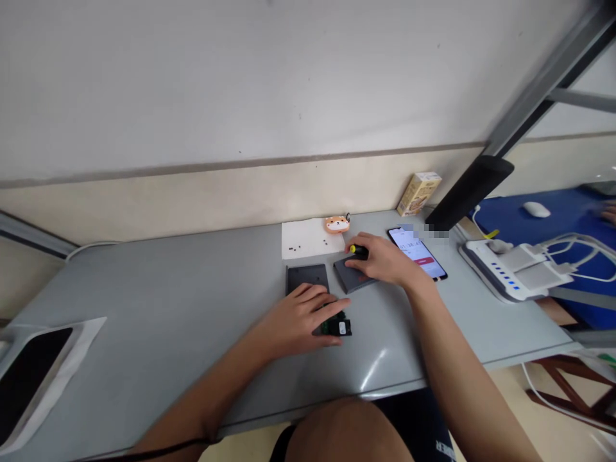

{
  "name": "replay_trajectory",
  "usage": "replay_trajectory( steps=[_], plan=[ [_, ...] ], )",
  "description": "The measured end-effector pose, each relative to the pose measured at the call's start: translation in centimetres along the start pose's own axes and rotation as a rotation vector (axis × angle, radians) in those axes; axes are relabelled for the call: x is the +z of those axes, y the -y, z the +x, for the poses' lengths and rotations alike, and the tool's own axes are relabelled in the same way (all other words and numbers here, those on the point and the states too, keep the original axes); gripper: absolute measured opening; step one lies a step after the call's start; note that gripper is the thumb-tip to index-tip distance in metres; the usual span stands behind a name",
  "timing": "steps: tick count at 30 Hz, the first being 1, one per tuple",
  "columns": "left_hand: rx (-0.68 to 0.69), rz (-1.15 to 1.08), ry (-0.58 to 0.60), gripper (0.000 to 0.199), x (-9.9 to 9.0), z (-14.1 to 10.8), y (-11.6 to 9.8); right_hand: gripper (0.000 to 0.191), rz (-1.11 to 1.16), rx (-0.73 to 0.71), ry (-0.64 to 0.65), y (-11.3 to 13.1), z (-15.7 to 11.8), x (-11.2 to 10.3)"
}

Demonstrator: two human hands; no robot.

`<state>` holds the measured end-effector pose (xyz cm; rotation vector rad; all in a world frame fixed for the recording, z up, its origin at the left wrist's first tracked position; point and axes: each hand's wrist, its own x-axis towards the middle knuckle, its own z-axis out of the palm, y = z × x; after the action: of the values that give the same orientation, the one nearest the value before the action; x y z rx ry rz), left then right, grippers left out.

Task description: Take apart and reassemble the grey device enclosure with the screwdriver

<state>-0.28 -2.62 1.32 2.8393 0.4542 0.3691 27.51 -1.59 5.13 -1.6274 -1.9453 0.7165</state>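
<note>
My left hand [301, 321] lies over a small circuit board [342, 328] with green and black parts, its fingers spread and the thumb along the near edge. Its other fingertips touch a flat dark grey casing [307, 274] just behind the board. Between the fingers of my right hand [380, 256] is a small yellow-and-black screwdriver [358, 249]; only its handle end shows. Under that hand sits a second dark grey casing piece [350, 277]. Several tiny dark screws [294, 248] are scattered on a white paper [305, 234] behind the casings.
An orange animal-faced case [337, 224] rests at the paper's back edge. To the right are a lit phone [418, 253], a carton [418, 194], a black cylinder [469, 192] and a power strip [500, 273] with cables. A dark-screened device [31, 378] lies at far left.
</note>
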Motion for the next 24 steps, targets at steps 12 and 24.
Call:
replay_trajectory(
  steps=[12, 24],
  plan=[
    [-0.418, 0.072, -0.371, 0.025, -2.4, -0.6, 5.1, 0.02, -0.119, -0.064, -0.099, -0.1, 0.9, 1.8],
    [-0.531, -0.036, -0.355, 0.027, -2.8, -1.6, 7.4, 0.016, -0.192, -0.076, -0.189, 0.2, 1.2, 3.0]
  ],
)
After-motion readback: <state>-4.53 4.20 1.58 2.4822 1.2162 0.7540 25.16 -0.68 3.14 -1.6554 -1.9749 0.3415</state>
